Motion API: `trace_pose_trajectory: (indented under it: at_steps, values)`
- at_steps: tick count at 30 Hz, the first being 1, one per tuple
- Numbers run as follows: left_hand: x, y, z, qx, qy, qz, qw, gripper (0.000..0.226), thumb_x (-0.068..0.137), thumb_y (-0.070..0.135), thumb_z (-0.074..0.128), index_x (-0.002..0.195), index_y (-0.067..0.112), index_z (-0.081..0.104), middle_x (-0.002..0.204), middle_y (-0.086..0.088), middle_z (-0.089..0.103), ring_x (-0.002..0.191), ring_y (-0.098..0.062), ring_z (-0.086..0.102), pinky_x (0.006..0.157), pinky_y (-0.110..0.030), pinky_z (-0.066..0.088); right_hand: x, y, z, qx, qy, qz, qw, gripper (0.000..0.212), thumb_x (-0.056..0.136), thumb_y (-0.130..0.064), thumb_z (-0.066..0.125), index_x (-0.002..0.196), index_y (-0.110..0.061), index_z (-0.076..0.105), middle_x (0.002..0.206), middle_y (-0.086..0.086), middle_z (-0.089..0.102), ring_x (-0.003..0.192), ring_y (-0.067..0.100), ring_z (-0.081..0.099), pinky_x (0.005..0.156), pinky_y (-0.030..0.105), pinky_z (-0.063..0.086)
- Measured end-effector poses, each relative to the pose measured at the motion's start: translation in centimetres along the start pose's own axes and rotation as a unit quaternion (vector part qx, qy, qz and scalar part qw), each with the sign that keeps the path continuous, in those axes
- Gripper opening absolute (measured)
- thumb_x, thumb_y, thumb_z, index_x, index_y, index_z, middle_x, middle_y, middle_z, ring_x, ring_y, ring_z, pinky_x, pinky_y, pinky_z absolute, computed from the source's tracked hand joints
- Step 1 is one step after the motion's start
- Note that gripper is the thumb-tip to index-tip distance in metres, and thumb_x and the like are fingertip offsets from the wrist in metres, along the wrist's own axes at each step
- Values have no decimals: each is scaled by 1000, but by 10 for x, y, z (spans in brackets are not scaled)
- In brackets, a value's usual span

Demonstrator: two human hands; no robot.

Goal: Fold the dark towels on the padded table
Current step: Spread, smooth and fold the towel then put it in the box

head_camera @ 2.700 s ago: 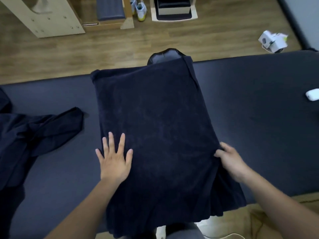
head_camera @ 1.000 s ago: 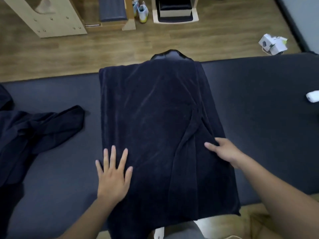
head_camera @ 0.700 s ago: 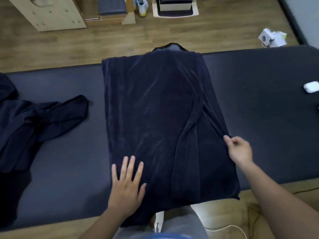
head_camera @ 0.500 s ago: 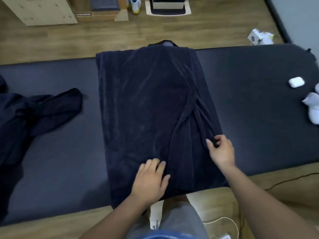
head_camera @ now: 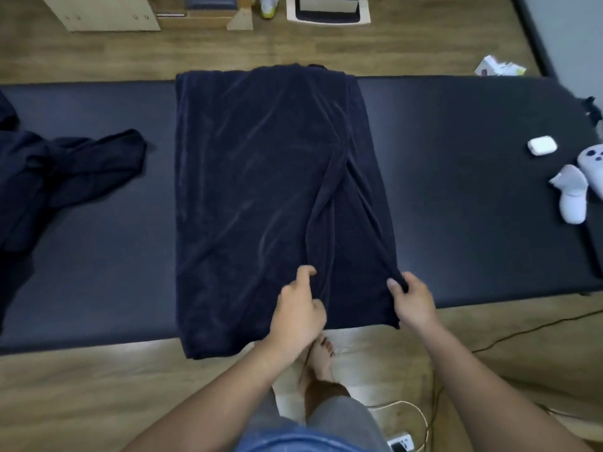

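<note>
— While the right hand [head_camera: 412, 300] pinches the dark towel [head_camera: 261, 190] at its near right edge, what does the left hand [head_camera: 300, 313] do?

— Its fingers curl loosely beside the raised crease running away from them, forefinger out, holding nothing.

— And the towel?

— It lies spread across the padded table [head_camera: 473, 190]. Best to draw that edge outward, flattening the crease, before folding.

— The crumpled towel [head_camera: 65, 177] far to the left waits.

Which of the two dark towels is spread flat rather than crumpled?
The centre towel, spread across the padded table under both hands; the left towel lies bunched and untouched.
</note>
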State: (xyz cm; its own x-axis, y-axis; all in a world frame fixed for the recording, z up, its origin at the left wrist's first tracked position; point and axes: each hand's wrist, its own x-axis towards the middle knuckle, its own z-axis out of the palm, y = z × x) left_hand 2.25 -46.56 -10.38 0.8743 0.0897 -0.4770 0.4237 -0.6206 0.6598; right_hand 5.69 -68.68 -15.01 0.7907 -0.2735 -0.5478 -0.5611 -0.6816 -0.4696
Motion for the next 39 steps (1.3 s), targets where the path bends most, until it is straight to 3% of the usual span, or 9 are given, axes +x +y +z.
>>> trace_pose_trajectory:
  at_steps: [6,11,16,19,22,27,30,36,39]
  values:
    - [-30,31,68,46,-90,145,984,52,93,16,49,144,19,40,129,-8,61,115,-25,58,96,-36,47,-26,25,8,13,-3,-33,999,20,92,-26,65,101,-12,55,98,3,60,93,27,61,73,31,41]
    - [-17,19,91,150,-84,154,973,56,90,15,51,145,19,37,109,-6,61,102,-23,54,99,-36,40,-33,5,2,64,-33,-33,997,28,99,-44,49,96,-20,63,88,-7,64,86,16,57,69,27,38]
    - [-13,4,90,184,-97,144,967,56,84,10,53,138,22,40,113,1,57,106,-21,49,98,-34,40,-22,-4,20,72,-23,5,997,43,88,-40,67,123,-15,58,117,2,60,103,18,59,83,24,40]
    - [-8,-2,85,204,-119,148,960,67,83,11,59,144,19,31,129,0,49,118,-21,45,103,-32,35,-19,-5,23,6,-55,3,998,19,82,-30,71,95,-19,62,92,1,64,91,23,62,75,26,43]
    - [-5,3,87,218,-108,134,961,69,83,20,65,141,19,27,128,-2,48,117,-23,49,100,-33,38,-19,-4,23,137,-150,43,978,35,68,-23,72,59,-22,38,61,1,44,61,20,50,60,40,47]
    - [3,14,94,285,-77,122,948,52,89,51,59,127,22,37,117,-4,40,103,-25,54,78,-37,44,-25,12,9,317,-124,76,937,21,74,-18,75,87,-7,64,85,3,72,81,20,68,77,38,57]
    - [9,21,95,306,-71,107,943,40,98,48,46,128,23,38,117,-6,39,99,-28,56,70,-37,42,-26,30,7,299,-5,65,952,27,82,-32,74,75,-14,56,79,0,68,75,20,65,71,39,57]
    - [-5,29,94,345,-108,128,924,69,83,31,67,138,17,28,128,-7,31,112,-28,49,90,-39,45,-44,36,15,193,-10,35,981,11,79,-21,71,87,-19,64,86,-3,70,85,21,67,74,34,55]
    - [-15,16,98,226,-49,201,952,76,83,21,68,146,14,25,133,-2,35,114,-22,51,91,-34,48,-59,15,20,147,-2,-38,988,21,80,-19,65,99,-10,63,96,-2,60,93,16,60,77,21,45]
